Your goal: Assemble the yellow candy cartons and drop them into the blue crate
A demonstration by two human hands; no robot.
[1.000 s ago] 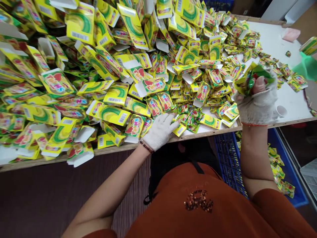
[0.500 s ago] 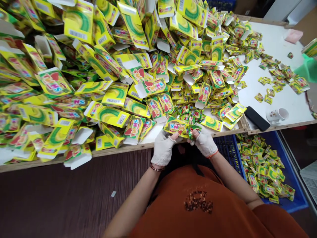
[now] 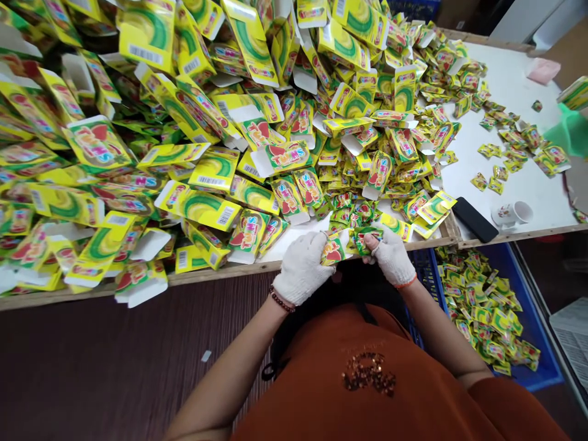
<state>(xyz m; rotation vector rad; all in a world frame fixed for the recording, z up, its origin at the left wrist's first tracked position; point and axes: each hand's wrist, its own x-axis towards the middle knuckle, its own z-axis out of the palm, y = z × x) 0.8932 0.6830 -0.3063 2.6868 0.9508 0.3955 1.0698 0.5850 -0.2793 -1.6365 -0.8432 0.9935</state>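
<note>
My left hand [image 3: 307,268], in a white knitted glove, is closed around a small yellow-green candy box [image 3: 332,250] with a watermelon picture. The glove covers much of the box. My right hand [image 3: 389,254], gloved alike with bare fingertips, pinches a green candy packet [image 3: 366,237] at the box's right end. I cannot tell how far the packet is inside the box. Both hands are at the front edge of the white table [image 3: 275,250]. Just beyond them lie loose green candy packets [image 3: 353,211] and more boxes.
A large heap of yellow candy boxes [image 3: 214,171] covers the table's left and middle. To the right are a black phone [image 3: 474,219], a white mug [image 3: 512,214] and scattered yellow packets [image 3: 514,150]. Below the edge stands a blue crate [image 3: 549,367] full of packets.
My left hand has moved up and wrapped further over the box, whose printed face has turned and is now mostly covered. My right hand has shifted slightly right, still pinching the green packet.
</note>
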